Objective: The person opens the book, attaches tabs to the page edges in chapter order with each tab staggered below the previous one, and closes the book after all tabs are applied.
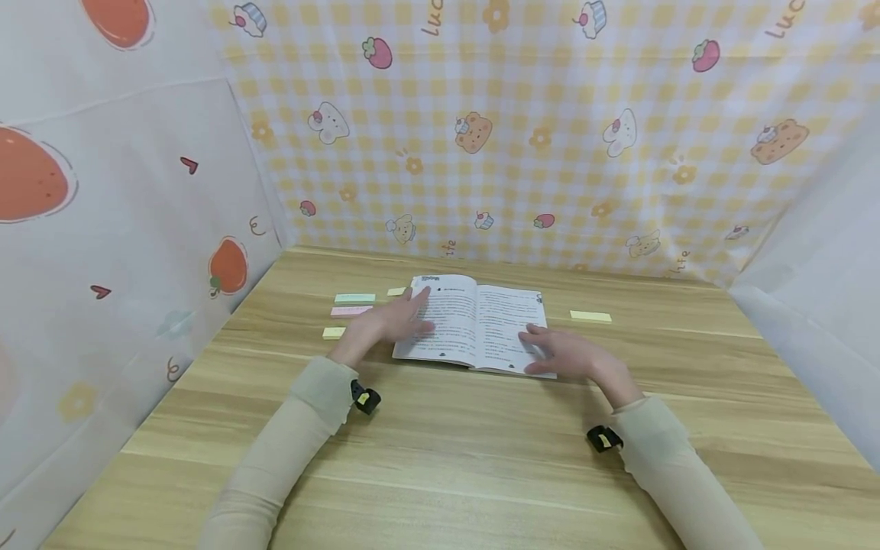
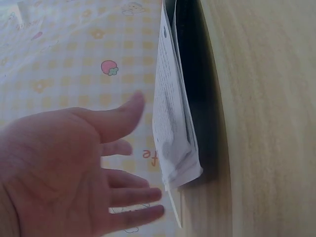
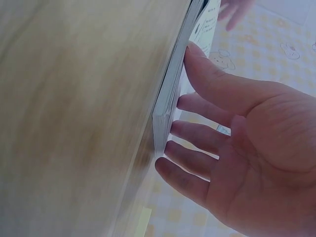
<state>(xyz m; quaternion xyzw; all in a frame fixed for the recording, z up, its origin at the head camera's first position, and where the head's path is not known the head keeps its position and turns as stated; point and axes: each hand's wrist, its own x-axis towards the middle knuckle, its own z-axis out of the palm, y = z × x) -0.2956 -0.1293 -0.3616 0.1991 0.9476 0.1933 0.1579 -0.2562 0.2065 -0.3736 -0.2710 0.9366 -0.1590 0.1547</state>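
Note:
An open book [image 1: 505, 313] with printed pages lies on the wooden table. Over its left page is my left hand [image 1: 388, 321], fingers spread; the left wrist view shows its palm [image 2: 59, 168] and straight fingers a little apart from the page edge. My right hand [image 1: 574, 354] is at the lower right corner of the book. In the right wrist view, the thumb and fingertips of that hand [image 3: 252, 143] touch or nearly touch the thick page block [image 3: 170, 94], with the fingers only slightly bent. Neither hand grips anything.
Left of the book lie a green sticky strip [image 1: 354, 298], a pink strip [image 1: 349, 312] and a yellow strip [image 1: 333, 333]. Another yellow strip [image 1: 396, 292] sits by the book's upper left corner, and one more yellow strip [image 1: 590, 316] on the right. Patterned cloth [image 1: 509, 176] hangs behind the table.

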